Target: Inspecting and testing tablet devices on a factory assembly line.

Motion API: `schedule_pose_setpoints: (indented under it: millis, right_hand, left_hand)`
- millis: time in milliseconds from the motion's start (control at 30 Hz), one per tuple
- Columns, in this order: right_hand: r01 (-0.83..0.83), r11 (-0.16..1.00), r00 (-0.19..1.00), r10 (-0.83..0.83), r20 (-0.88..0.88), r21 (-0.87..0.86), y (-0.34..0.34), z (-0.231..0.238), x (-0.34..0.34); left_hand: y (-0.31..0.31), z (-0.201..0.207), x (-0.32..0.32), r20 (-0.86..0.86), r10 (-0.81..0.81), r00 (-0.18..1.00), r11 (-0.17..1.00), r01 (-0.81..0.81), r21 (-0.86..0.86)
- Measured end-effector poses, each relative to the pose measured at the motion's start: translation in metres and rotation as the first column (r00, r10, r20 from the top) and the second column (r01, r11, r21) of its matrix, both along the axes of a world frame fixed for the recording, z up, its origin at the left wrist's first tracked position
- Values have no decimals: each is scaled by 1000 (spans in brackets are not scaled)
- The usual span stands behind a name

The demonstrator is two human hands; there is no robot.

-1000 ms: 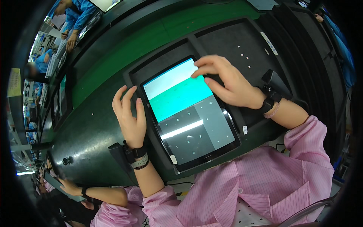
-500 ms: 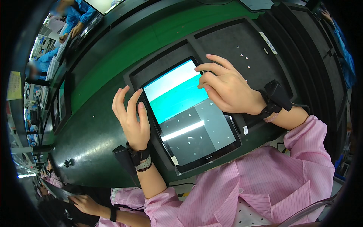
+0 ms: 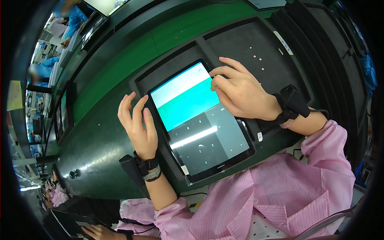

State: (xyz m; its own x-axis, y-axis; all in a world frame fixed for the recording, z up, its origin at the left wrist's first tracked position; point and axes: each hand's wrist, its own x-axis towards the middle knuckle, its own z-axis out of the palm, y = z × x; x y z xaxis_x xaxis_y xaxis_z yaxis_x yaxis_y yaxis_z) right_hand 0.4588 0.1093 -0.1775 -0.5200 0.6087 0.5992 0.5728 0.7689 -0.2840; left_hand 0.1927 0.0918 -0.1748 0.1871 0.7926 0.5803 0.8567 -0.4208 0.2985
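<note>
A black-framed tablet (image 3: 184,108) lies tilted across a dark tray (image 3: 170,158), its lit screen showing a calculator keypad under white and turquoise bands. My left hand (image 3: 140,126) is beside the tablet's left edge, fingers apart and slightly bent, with nothing in it. Over the tablet's upper right edge hovers my right hand (image 3: 244,92). Its index fingertip is by the screen's border, other fingers are partly curled, and no held object shows. Whether that fingertip touches the glass I cannot tell. Both wrists wear black strapped devices.
Several tiny pale pieces (image 3: 260,60) lie in the tray's right compartment (image 3: 236,38). Stacked black trays (image 3: 320,52) stand at the right. A green mat (image 3: 160,40) runs behind. At lower left a co-worker's hand (image 3: 96,231) rests by a dark panel (image 3: 68,224).
My hands have barely moved. A small mark now shows in the screen's white band. The co-worker's hand at lower left has shifted downward, and the one at upper left has changed pose.
</note>
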Motion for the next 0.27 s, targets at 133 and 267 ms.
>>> schedule_pose_setpoints:
  millis: [133,267]
  right_hand:
    - [-100,992,993,94,-71,-82,-7,6,-3]
    - [-350,926,937,343,-74,-144,-16,6,-11]
  left_hand:
    - [0,-1,-1,13,-6,1000,1000,6,-14]
    - [-4,8,-4,34,-49,998,984,54,-169]
